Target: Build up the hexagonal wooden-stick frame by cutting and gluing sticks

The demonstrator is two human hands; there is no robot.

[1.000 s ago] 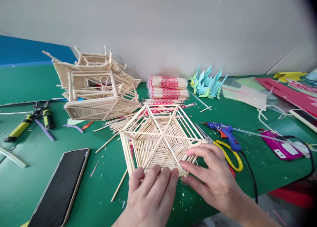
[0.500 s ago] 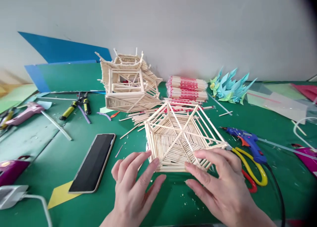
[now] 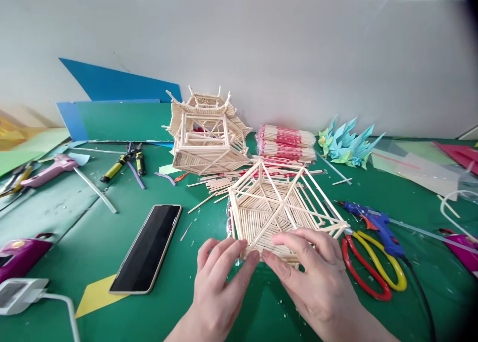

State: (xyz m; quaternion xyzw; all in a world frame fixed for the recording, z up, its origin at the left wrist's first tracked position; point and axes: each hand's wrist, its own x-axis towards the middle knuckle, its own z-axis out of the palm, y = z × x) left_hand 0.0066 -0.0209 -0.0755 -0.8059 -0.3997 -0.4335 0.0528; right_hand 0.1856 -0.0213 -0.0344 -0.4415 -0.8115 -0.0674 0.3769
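A hexagonal frame of thin wooden sticks (image 3: 276,205) lies on the green table (image 3: 74,222) in front of me. My left hand (image 3: 220,282) pinches its near edge, fingertips on the rim. My right hand (image 3: 317,282) grips the same near edge just to the right, fingers laid over the sticks. A taller stick-built pavilion model (image 3: 207,135) stands behind it, with loose sticks (image 3: 214,185) scattered between the two.
A black phone (image 3: 147,247) lies left of my hands. Red and yellow scissors (image 3: 373,267) and a blue glue gun (image 3: 373,222) lie to the right. Wrapped chopstick bundles (image 3: 286,143), paper cranes (image 3: 349,143), pliers (image 3: 123,165) and pink glue guns (image 3: 48,170) ring the back and left.
My view has swung left and up a little. My left hand came off the near edge, then closed back onto it beside my right hand. The right hand stayed on the frame.
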